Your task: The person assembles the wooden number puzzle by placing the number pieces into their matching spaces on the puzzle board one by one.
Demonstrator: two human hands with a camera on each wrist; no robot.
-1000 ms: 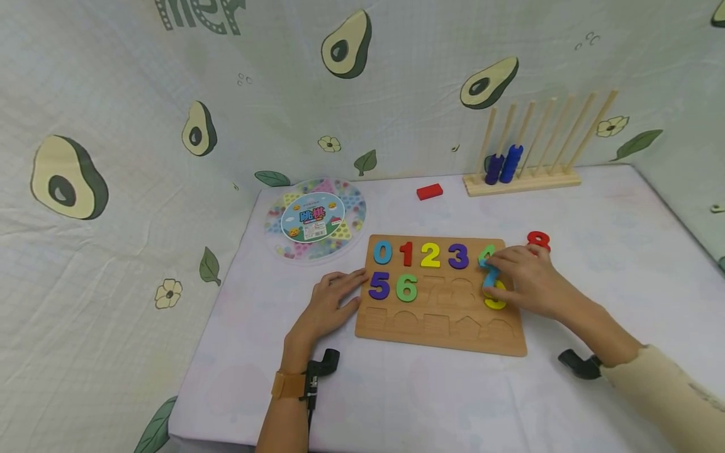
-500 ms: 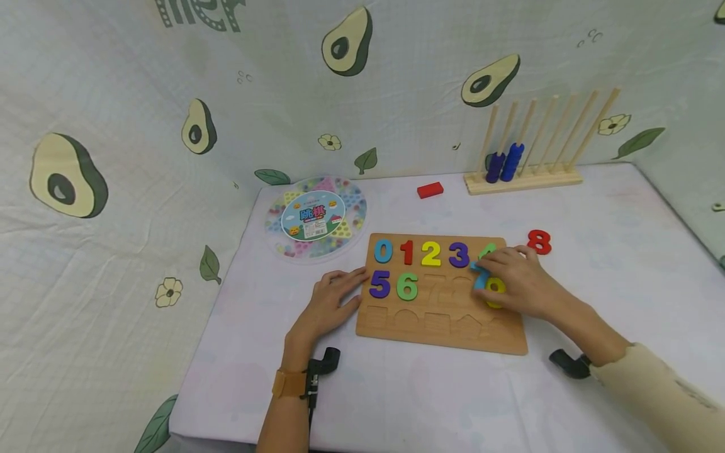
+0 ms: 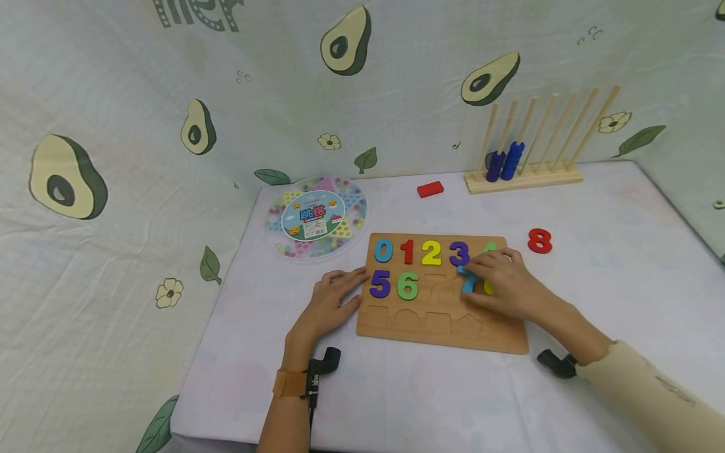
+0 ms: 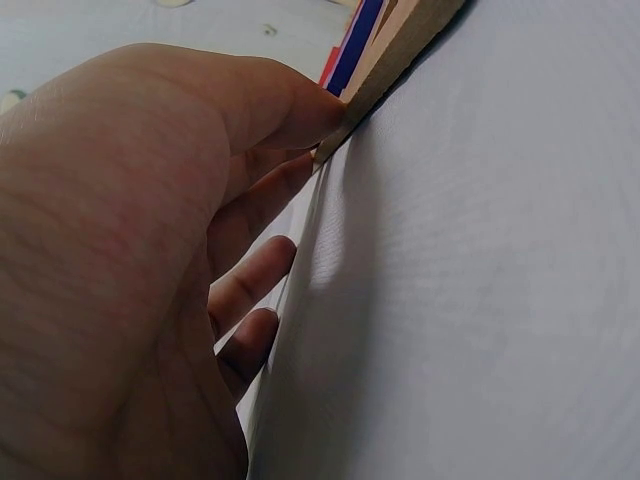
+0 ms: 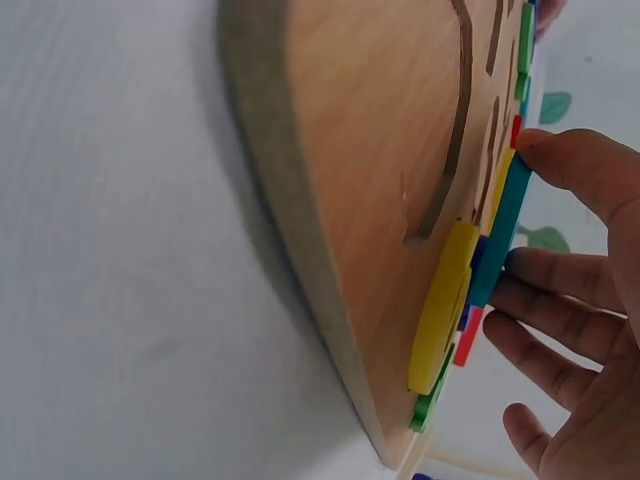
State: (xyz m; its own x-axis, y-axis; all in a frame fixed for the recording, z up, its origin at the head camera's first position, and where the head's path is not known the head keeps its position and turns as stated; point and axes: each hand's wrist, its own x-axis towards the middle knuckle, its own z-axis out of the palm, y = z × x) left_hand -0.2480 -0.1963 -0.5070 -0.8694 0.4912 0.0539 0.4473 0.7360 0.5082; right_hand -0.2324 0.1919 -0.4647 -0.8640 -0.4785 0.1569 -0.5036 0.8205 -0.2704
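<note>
In the head view, my right hand (image 3: pixel 510 286) pinches a blue number 7 (image 3: pixel 469 282) between thumb and fingers, over the right half of a wooden number board (image 3: pixel 442 338). The right wrist view shows the blue 7 (image 5: pixel 503 230) edge-on, raised above the board, with a yellow number 9 (image 5: pixel 443 310) in front of it. My left hand (image 3: pixel 328 308) rests at the board's left edge, thumb and fingertips touching it. In the board sit a purple 5 (image 3: pixel 380 284), a green 6 (image 3: pixel 407 285) and, above them, 0 to 3. My right hand partly hides the green 4 (image 3: pixel 490 246).
A red 8 (image 3: pixel 540 241) lies on the table right of the board. Behind stand a wooden peg rack (image 3: pixel 527 182) with dark blue beads and a red block (image 3: pixel 430 189). A round clear game box (image 3: pixel 314 217) lies at back left. Bare recesses run along the board's front row.
My right hand has moved left across the board with the blue 7, uncovering the red 8 fully and passing over the yellow 9. The left hand has stayed in place.
</note>
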